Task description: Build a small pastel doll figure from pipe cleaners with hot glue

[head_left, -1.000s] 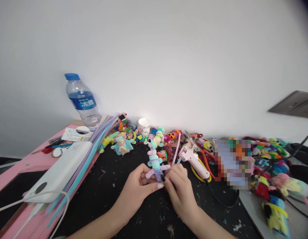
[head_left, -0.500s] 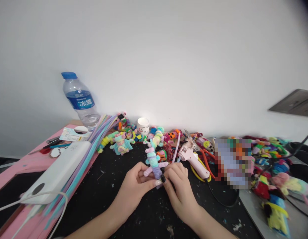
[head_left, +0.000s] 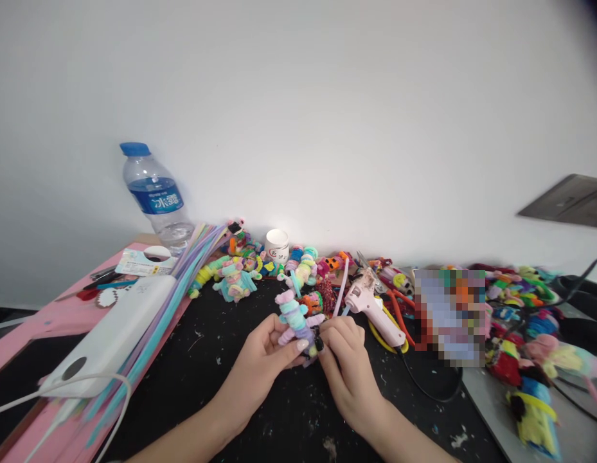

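A small pastel pipe-cleaner figure (head_left: 293, 316), coiled in pink, teal and lilac, stands upright between both hands over the black mat (head_left: 221, 379). My left hand (head_left: 262, 366) pinches its lower body from the left, thumb and fingers closed. My right hand (head_left: 346, 373) is closed on the figure's base from the right, its dark-nailed thumb meeting the left thumb. A pale pink pipe cleaner (head_left: 343, 286) rises just behind my right hand.
A pink glue gun (head_left: 375, 307) lies right of the hands, with yellow-handled pliers under it. Several finished pipe-cleaner figures (head_left: 240, 273) line the wall. At the left are a water bottle (head_left: 156, 196), a bundle of pastel pipe cleaners (head_left: 177, 283) and a white power bank (head_left: 112, 334). More figures are piled at right (head_left: 524, 321).
The figure has sunk slightly and tilted left as my fingers shifted on its base. Both hands stay in nearly the same place.
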`<action>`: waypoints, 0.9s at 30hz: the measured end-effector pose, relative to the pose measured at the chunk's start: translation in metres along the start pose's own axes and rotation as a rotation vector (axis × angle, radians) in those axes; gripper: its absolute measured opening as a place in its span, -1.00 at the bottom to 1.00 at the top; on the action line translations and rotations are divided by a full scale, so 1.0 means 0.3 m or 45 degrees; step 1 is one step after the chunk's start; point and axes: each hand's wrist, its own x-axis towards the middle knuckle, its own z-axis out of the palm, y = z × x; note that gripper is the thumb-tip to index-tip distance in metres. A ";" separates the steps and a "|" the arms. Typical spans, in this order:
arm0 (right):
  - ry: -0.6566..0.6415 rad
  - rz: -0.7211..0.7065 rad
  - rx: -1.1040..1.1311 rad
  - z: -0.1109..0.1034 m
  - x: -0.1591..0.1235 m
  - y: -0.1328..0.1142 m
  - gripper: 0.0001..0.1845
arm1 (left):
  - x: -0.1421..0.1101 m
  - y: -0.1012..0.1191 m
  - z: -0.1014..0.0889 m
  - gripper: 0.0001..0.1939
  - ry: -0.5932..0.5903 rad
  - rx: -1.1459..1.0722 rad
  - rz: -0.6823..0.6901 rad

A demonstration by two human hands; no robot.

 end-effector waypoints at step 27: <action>0.322 0.450 -0.718 -0.138 0.002 0.172 -0.61 | 0.042 0.011 -0.052 -0.74 0.376 0.015 0.322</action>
